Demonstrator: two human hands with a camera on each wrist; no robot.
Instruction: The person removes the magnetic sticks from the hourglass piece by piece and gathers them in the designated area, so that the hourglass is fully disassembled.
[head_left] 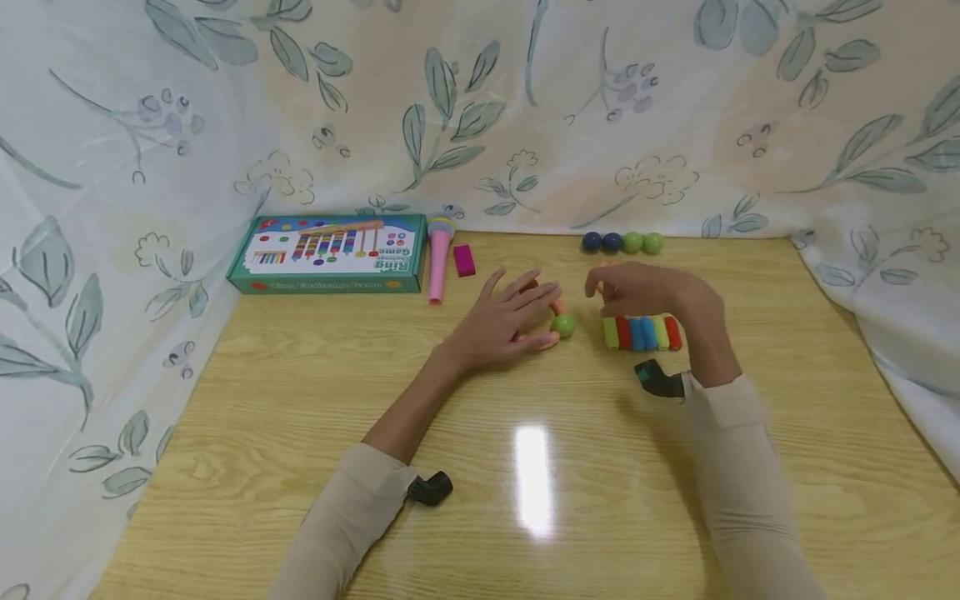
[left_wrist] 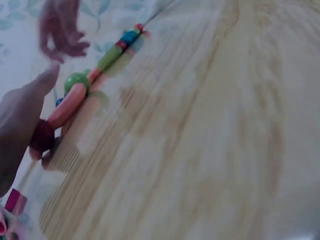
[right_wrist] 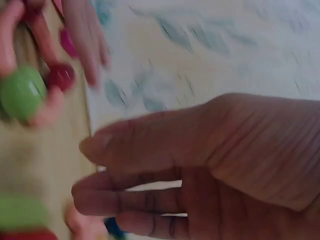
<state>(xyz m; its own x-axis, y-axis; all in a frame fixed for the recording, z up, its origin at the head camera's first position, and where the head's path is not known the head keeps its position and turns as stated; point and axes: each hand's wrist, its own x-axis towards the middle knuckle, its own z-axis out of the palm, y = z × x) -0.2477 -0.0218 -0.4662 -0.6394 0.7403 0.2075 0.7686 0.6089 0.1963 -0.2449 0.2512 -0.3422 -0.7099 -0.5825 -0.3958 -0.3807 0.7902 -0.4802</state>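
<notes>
The light wood-grain surface [head_left: 300,417] is bounded at the left, rear and right edges by a white cloth printed with grey-green leaves [head_left: 112,167]; the broad front half, toward the person, carries nothing but the two forearms and gives the most room for movement. At the rear left lies one flat green cardboard game box with a colourful printed lid [head_left: 330,252], close to the cloth. Just beside its right end lies one pink plastic peg-shaped stick with a ridged head [head_left: 437,258], then one small magenta block [head_left: 464,260]. The left hand [head_left: 506,321] rests flat near the centre with fingers straight and slightly spread, lying on an orange curved plastic piece [left_wrist: 70,102] that shows one red ball [left_wrist: 41,136] and one green ball [head_left: 565,326] along it; it covers the piece rather than gripping it. The right hand [head_left: 641,290] hovers just to the right, fingers loosely curled and holding nothing visible, directly above a row of short coloured foam-like cylinders [head_left: 642,332], six counted: green, red, blue, blue, yellow-green and red, side by side. At the rear edge, beyond the right hand, stand four small balls in a line [head_left: 623,242]: two dark blue, two green, touching.
</notes>
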